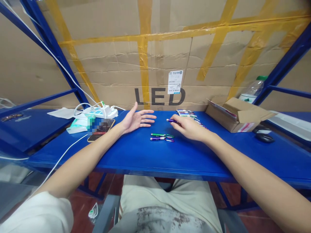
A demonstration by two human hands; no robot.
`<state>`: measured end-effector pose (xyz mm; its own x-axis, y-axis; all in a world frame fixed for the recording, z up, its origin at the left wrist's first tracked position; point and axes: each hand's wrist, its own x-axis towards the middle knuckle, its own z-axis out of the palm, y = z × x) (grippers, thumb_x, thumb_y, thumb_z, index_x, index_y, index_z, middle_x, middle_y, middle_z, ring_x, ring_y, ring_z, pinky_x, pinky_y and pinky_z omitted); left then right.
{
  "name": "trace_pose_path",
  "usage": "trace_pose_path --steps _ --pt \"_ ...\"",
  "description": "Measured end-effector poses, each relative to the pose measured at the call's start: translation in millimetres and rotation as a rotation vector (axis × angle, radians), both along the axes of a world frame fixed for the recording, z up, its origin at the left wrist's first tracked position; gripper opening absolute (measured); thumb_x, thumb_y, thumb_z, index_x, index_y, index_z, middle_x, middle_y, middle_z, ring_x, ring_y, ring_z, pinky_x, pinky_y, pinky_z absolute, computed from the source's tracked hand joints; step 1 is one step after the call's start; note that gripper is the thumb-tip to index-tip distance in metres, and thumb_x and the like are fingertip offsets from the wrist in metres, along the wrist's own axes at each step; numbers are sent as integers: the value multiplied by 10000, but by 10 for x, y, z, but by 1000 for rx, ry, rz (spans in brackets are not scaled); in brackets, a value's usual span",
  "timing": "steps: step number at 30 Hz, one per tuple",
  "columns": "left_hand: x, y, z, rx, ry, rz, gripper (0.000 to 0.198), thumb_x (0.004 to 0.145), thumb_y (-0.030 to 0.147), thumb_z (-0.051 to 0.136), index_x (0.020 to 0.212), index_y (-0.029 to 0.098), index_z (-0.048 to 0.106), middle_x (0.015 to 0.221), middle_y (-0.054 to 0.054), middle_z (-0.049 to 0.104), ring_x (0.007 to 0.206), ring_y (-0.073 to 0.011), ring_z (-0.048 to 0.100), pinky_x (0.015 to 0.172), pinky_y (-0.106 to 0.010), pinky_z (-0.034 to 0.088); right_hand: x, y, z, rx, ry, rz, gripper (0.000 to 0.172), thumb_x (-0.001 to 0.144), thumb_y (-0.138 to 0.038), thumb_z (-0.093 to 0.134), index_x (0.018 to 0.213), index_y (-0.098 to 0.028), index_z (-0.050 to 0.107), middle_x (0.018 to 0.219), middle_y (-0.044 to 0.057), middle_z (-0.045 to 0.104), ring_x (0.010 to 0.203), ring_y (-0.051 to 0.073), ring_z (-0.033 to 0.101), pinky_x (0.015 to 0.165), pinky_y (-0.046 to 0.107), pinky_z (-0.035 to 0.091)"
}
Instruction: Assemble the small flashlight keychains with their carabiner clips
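Observation:
My left hand (137, 119) is held over the blue table (136, 155), fingers spread and palm turned inward, with nothing in it. My right hand (186, 126) is closed around a purple keychain flashlight (170, 120); its metal end sticks out to the left past my fingertips. Between and nearer than my hands lie a green keychain flashlight (157, 135) and a second purple keychain flashlight (157, 138), side by side with clips to the right. Behind my right hand is a row of several more keychain flashlights (186, 112), partly hidden by it.
To the left are a phone (104, 127), a white power strip (104, 111) and trailing white cables. An open cardboard box (239, 113), a black mouse (264, 138) and a plastic bottle (254, 89) are at the right. A large taped carton (116, 71) stands behind the table.

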<state>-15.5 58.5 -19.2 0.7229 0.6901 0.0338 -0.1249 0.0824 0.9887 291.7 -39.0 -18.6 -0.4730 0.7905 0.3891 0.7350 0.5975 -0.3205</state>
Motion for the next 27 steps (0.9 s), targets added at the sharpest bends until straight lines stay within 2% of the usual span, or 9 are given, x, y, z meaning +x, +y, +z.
trace_pose_path --steps 5,10,15,27 --pt "14 -20 3 -6 -8 6 991 957 940 294 1423 169 706 1490 -233 691 1327 -391 690 1067 -500 572 -8 -8 7 -1 -10 41 280 1126 -401 432 1173 -249 662 1084 94 774 957 279 719 849 392 510" --pt "13 -27 12 12 7 10 996 952 945 292 1433 177 703 1482 -231 698 1333 -398 687 1063 -507 571 -20 -15 8 -9 12 8 270 1101 -405 474 1154 -246 685 1021 86 779 882 274 709 808 389 509" --pt "14 -25 15 -7 -9 14 989 953 943 305 1419 168 707 1477 -238 698 1320 -393 694 1054 -500 575 -14 -19 13 -19 15 48 282 1116 -402 448 1191 -259 680 1137 90 785 992 284 731 880 406 531" --pt "17 -39 22 0 -18 28 973 965 932 295 1404 165 704 1437 -230 720 1287 -374 708 1028 -472 584 -28 -25 5 -16 -24 34 271 1122 -395 447 1174 -251 671 1083 85 788 952 273 731 840 391 523"
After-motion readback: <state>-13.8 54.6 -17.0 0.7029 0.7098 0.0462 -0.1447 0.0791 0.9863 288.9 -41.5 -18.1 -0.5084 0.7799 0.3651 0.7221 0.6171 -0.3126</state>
